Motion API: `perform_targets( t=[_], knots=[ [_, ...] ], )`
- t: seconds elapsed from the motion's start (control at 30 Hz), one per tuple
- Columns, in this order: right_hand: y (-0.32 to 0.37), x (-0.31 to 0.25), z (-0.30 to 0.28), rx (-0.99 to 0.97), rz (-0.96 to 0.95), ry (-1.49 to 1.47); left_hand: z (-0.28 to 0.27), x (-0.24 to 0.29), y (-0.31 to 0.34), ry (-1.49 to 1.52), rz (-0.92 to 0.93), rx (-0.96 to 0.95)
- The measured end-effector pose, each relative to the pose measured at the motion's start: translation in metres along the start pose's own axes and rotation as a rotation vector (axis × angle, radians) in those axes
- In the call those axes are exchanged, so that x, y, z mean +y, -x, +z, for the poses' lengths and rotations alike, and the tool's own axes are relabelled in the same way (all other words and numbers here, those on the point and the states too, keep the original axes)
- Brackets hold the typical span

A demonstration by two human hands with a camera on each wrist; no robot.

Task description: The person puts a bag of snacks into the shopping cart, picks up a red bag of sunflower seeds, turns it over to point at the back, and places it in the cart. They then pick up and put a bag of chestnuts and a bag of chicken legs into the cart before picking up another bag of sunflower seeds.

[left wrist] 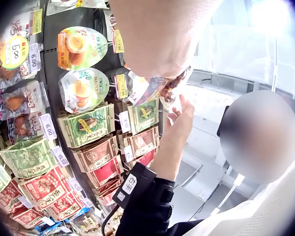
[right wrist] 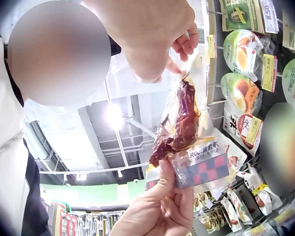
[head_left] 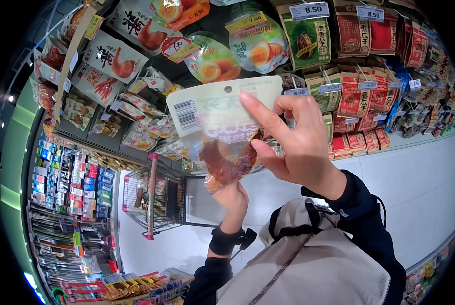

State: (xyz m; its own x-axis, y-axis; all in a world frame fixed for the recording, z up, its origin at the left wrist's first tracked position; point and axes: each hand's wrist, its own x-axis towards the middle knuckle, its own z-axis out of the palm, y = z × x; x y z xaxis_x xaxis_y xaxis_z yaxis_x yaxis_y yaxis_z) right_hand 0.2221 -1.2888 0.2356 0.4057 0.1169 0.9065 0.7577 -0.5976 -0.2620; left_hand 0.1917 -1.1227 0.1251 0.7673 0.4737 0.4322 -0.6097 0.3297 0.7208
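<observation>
A clear and white food package (head_left: 194, 137) with a barcode and dark reddish-brown meat inside is held up in the head view. My left hand (head_left: 230, 201) grips its lower end; in the right wrist view the left thumb lies over the package (right wrist: 179, 120) and the other fingers are behind. My right hand (head_left: 303, 137) is at its right side, index finger extended onto the upper part, thumb lower near the edge, other fingers bent. The left wrist view shows the package (left wrist: 172, 88) partly hidden by my left hand (left wrist: 160, 34), with my right hand (left wrist: 177, 123) beyond.
Hanging snack bags (head_left: 303, 43) and egg packs (head_left: 260, 48) with price tags fill the shelves ahead. A shopping cart (head_left: 151, 195) stands on the floor (head_left: 380, 175) at lower left. Racks of small goods (head_left: 75, 178) line the far left.
</observation>
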Motion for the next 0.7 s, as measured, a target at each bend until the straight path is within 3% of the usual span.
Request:
perform_targets(
  t=[0.3,0.4,0.7],
  knots=[
    [0.007,0.003,-0.008,0.015,0.055,0.035,0.001,0.002,-0.002,0.012,0.0,0.006],
    [0.009,0.005,-0.009,0.034,0.066,0.065,-0.013,-0.005,-0.004,-0.058,0.074,-0.124],
    [0.01,0.007,-0.009,0.043,0.059,0.067,-0.013,-0.004,-0.003,-0.034,0.051,-0.128]
  ],
)
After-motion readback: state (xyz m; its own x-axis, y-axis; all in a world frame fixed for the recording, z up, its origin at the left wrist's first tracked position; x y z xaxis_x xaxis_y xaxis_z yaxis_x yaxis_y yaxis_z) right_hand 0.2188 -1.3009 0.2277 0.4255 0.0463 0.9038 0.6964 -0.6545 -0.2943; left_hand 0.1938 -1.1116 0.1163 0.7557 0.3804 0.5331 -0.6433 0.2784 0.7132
